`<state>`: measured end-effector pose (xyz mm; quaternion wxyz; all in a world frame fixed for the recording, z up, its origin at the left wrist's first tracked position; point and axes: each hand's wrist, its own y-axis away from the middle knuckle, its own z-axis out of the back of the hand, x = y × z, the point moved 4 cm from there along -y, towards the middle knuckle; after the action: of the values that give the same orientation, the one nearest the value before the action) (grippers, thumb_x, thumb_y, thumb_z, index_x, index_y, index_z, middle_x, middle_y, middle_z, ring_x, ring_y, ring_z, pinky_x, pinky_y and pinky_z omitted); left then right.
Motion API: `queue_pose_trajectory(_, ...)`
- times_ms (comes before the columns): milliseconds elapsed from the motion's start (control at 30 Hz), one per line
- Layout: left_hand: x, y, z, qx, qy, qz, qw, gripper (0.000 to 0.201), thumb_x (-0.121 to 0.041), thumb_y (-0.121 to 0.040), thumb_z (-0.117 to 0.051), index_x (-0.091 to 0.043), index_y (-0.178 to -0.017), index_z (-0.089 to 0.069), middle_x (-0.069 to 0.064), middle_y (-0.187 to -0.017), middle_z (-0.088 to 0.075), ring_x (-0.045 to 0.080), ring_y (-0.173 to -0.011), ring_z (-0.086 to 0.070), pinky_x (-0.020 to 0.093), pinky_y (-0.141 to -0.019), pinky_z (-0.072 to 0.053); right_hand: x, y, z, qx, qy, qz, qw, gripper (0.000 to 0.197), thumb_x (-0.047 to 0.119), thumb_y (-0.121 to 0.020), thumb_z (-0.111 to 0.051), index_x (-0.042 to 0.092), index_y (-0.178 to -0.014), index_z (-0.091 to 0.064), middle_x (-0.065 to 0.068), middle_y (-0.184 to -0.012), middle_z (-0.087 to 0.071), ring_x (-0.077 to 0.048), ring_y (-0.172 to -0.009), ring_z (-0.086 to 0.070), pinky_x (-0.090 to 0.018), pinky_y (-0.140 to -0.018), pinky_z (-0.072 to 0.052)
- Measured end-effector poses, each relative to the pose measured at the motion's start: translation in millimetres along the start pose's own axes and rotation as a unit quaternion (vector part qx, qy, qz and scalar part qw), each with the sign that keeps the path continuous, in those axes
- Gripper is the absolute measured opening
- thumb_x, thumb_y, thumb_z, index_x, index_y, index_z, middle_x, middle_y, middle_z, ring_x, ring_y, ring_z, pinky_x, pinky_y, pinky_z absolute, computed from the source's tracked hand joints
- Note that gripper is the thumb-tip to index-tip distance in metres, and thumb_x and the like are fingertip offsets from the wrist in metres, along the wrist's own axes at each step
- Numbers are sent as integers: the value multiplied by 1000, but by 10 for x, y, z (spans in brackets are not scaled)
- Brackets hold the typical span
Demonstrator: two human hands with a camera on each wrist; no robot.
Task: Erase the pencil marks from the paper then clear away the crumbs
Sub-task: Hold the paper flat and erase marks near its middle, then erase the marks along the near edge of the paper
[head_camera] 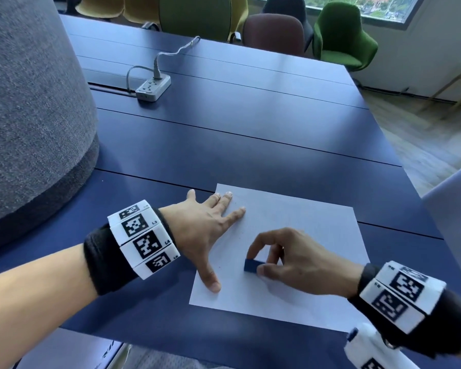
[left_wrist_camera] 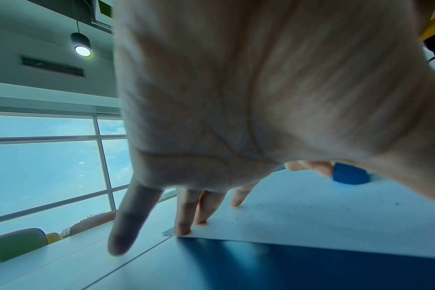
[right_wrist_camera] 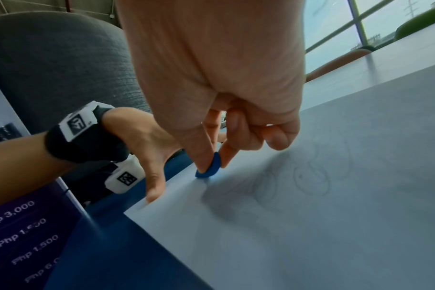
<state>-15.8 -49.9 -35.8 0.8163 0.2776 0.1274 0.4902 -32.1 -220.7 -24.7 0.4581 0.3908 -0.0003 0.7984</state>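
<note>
Fingers of your left hand (head_camera: 205,230) lie spread and straight, pressing the paper (head_camera: 298,288) flat on the blue table (head_camera: 250,145). Your right hand (head_camera: 290,257) pinches the blue eraser (head_camera: 254,266) against the sheet, beside faint pencil marks (right_wrist_camera: 308,176).

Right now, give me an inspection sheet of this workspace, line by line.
Surface: dark blue table, seams running across it.
Job's things: white paper flat near the front edge; faint pencil marks remain; blue eraser on the sheet; dark crumbs scattered.
Clutter: nothing seen.
Grips: left hand spread flat, pressing the paper's left edge; right hand pinches the eraser.
Cables: power strip with one cord plugged in, far from the paper.
Surroundings: grey chair back, green chair, window.
</note>
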Motion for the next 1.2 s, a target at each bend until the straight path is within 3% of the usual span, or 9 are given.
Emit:
queue_pose_trajectory(67,2,7,-3,-1,7,0,1000,149,-81,-53,-71,-21,-151,23,10,-160,23,22,-148,16,63,-115,-2,2,-80,62,-11,0,-9,1000,17,20,-83,-67,29,-96,-71,7,-66,-63,3,-50,-51,-8,-51,-38)
queue_pose_trajectory(267,10,19,10,-5,10,-1,1000,148,-81,-53,-71,-19,-152,20,9,-160,21,20,-148,15,62,-113,-1,-128,-584,444,-151,-2,-39,988,17,17,-80,-68,29,-91,-72,3,-66,-64,-1,-54,-53,-9,-49,-36)
queue_pose_trajectory(333,7,16,13,-5,12,-1,1000,148,-81,-53,-71,-19,-152,20,8,-160,22,20,-148,15,62,-113,0,-136,-554,420,-141,-9,-34,989,16,16,-80,-69,29,-88,-72,5,-63,-63,2,-47,-51,-5,-46,-34)
queue_pose_trajectory(500,-23,16,18,6,7,6,1000,149,-79,-53,-72,-18,-151,21,10,-159,23,22,-148,16,63,-114,0,-84,-355,238,-4,-9,-16,1000,16,14,-80,-70,27,-89,-74,8,-58,-61,1,-44,-48,-10,-46,-36)
queue_pose_trajectory(700,-9,28,11,0,20,2,1000,148,-78,-53,-73,-18,-151,20,9,-160,22,21,-148,16,64,-113,0,-168,-594,468,-153,-3,-47,987,18,17,-79,-67,29,-92,-72,0,-69,-67,-1,-53,-53,-10,-49,-37)
queue_pose_trajectory(800,-5,33,8,3,24,2,1000,148,-78,-54,-74,-19,-151,20,8,-160,23,21,-148,17,63,-113,1,-143,-363,305,-106,-13,-37,994,17,16,-80,-68,29,-90,-72,5,-61,-62,0,-44,-48,-8,-46,-36)
queue_pose_trajectory(933,-14,38,24,4,16,5,1000,148,-78,-53,-73,-18,-152,19,8,-160,23,21,-148,16,63,-114,-2,-123,11,143,-28,-20,-40,999,17,18,-82,-68,28,-95,-72,7,-65,-63,1,-49,-50,-11,-51,-39)
queue_pose_trajectory(1067,-31,61,54,-1,17,5,1000,147,-78,-53,-74,-19,-153,16,6,-161,20,19,-149,13,61,-114,-5,-137,369,114,-125,26,-42,991,12,24,-87,-66,34,-93,-64,12,-75,-59,4,-67,-53,-11,-59,-39)
queue_pose_trajectory(1200,-33,87,58,-3,35,9,999,146,-75,-54,-76,-20,-153,15,3,-161,21,17,-148,15,60,-116,-6,-243,838,-104,-183,55,-47,980,22,25,-92,-60,42,-85,-48,28,-113,-50,3,-102,-51,-15,-82,-37)
